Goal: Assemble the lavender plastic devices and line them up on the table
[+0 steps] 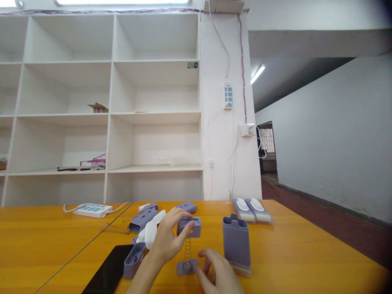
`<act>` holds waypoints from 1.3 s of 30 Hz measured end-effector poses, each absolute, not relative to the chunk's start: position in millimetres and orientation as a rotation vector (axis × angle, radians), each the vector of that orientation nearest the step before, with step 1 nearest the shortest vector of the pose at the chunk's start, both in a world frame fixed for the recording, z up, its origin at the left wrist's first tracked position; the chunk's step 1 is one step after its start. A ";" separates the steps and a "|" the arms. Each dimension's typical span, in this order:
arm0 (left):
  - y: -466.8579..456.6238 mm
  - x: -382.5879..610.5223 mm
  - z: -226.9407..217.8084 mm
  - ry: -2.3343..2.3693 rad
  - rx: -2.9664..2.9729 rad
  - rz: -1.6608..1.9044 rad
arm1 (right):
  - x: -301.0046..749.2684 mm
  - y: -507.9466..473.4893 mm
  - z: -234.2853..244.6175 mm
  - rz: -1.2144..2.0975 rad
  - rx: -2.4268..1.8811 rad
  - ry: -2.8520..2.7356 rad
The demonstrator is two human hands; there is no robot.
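Note:
Pinched between the fingers and thumb of my left hand (174,233) is a small purple-grey plastic cap (193,229). Below it stretches a thin coil spring (188,247), reaching down to a flat purple-grey plastic plate (187,267) with openings in it. My right hand (218,271) is just right of this plate, fingers bent and apart; a fingertip is at the plate's edge, and whether it touches I cannot tell. To the right, a tall hollow purple-grey case (236,243) stands upright with a tab at its top.
Left of my hands lie white plastic parts (150,232), purple-grey housings (143,219), an open purple-grey shell (134,259), a black flat slab (108,269) and loose springs (116,228). Two purple-and-white units (252,210) lie at the back right. A power strip (93,210) is far left.

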State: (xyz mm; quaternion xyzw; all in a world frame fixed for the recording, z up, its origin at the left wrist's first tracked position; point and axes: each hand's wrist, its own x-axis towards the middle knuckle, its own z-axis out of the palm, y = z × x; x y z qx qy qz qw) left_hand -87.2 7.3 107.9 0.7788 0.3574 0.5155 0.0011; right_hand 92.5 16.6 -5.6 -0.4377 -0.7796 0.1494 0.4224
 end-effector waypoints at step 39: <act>17.5 -90.9 103.5 1.053 2.092 1.990 | 94.1 -16.6 34.7 0.197 -0.642 -1.792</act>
